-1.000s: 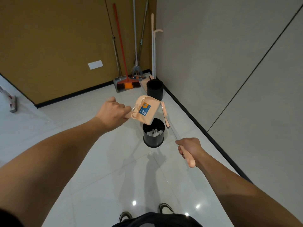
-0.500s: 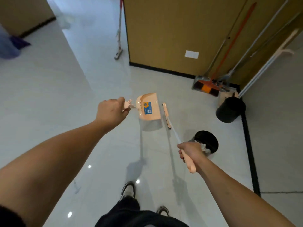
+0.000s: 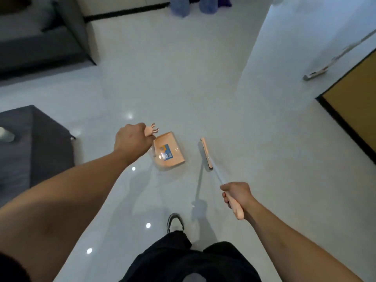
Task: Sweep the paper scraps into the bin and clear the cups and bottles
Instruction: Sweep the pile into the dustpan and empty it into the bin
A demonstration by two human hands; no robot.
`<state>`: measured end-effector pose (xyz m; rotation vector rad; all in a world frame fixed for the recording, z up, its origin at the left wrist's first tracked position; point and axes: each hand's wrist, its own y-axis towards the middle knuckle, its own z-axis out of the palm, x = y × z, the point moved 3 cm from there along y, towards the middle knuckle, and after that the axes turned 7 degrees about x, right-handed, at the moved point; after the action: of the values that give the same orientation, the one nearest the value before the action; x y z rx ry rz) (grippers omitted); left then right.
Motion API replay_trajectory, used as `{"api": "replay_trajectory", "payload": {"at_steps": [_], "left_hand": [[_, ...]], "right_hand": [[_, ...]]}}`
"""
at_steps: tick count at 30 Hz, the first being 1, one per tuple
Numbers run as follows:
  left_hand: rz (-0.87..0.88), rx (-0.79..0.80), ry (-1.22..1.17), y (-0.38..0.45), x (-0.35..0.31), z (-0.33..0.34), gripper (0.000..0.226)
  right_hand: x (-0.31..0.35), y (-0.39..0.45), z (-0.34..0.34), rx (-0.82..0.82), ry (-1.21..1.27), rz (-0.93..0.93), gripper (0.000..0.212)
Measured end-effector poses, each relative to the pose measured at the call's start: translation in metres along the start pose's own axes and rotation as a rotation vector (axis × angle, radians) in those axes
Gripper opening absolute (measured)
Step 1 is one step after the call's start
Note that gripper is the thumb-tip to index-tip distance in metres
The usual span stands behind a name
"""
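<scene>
My left hand [image 3: 133,139] grips the handle of a peach dustpan [image 3: 168,151], which hangs just above the white floor with its blue label facing up. My right hand [image 3: 236,195] is closed around the peach grip of a small broom [image 3: 206,154]; its thin pale shaft runs up and left to the brush head, to the right of the dustpan. No bin, paper scraps or bottles are in view. A white cup-like object [image 3: 6,134] lies on the dark furniture at the far left.
A dark grey table or ottoman [image 3: 40,143] sits at the left, a grey sofa [image 3: 40,35] at the upper left. Blue cloth items [image 3: 201,5] hang at the top. A mop [image 3: 317,73] leans at the right by a yellow wall [image 3: 354,96]. My shoe [image 3: 175,221] is below.
The view has swung left, away from the black bins and the corner with brooms, toward the open floor and sofa. Both hands still hold the dustpan and broom, now lower.
</scene>
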<state>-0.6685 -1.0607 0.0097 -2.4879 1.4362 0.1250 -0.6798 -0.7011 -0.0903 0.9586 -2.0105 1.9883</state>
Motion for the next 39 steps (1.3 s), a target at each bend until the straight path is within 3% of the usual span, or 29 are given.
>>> {"api": "replay_trajectory", "payload": {"at_steps": [7,14,19,24,32,39], "left_hand": [[-0.422,-0.083,-0.117,-0.029,0.096,-0.025,0.029],[-0.820,-0.122,-0.198,-0.078,0.097,-0.010,0.031],[-0.978,-0.102,-0.168,-0.093,0.063,0.006,0.030],[-1.115,-0.029,-0.175,-0.105,0.038,0.031,0.026],[-1.264,-0.047,-0.383,-0.109,0.016,0.075,0.026],[-1.443,-0.111,-0.490,-0.065,0.006,0.092,0.029]], "right_hand": [[0.115,0.057,0.083,0.227,-0.346,-0.093,0.007],[0.212,0.120,0.139,0.419,-0.602,-0.142,0.006],[0.257,0.136,0.139,0.473,-0.752,-0.131,0.015],[0.283,0.148,0.141,0.492,-0.891,-0.126,0.006],[0.301,0.184,0.158,0.466,-1.003,-0.157,0.010],[0.335,0.232,0.233,0.538,-1.096,-0.159,0.007]]}}
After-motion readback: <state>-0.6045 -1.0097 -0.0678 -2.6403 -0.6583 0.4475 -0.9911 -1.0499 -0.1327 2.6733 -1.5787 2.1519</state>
